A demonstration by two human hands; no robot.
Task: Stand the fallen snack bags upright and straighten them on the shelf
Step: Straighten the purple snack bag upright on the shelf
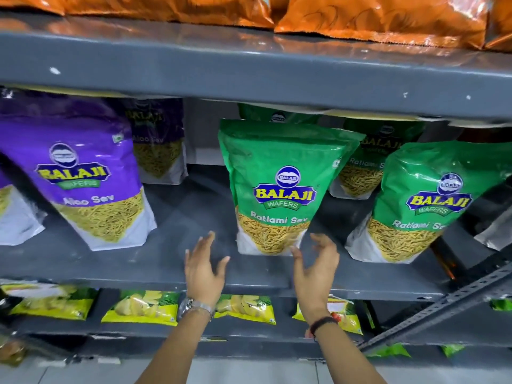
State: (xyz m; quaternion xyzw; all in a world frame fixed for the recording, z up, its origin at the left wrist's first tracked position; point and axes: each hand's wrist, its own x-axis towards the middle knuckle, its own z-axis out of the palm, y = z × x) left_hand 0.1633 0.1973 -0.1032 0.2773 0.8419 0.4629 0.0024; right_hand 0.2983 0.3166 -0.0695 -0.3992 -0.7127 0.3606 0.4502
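Observation:
A green Ratlami Sev bag (279,187) stands upright in the middle of the grey shelf (155,261). My left hand (203,268) hovers open just left of the bag's base, apart from it. My right hand (315,266) is open at its lower right corner, fingertips close to the bag. A second green bag (421,200) stands to the right, leaning left. More green bags (368,162) stand behind. On the left a purple Aloo Sev bag (88,173) stands tilted, with another purple bag (158,142) behind it.
The shelf above (249,67) hangs low over the bag tops and carries orange bags (360,15). Yellow-green snack packs (144,307) lie on the shelf below. A perforated metal brace (443,303) slants across the lower right. A partly seen purple bag (13,214) stands at the far left.

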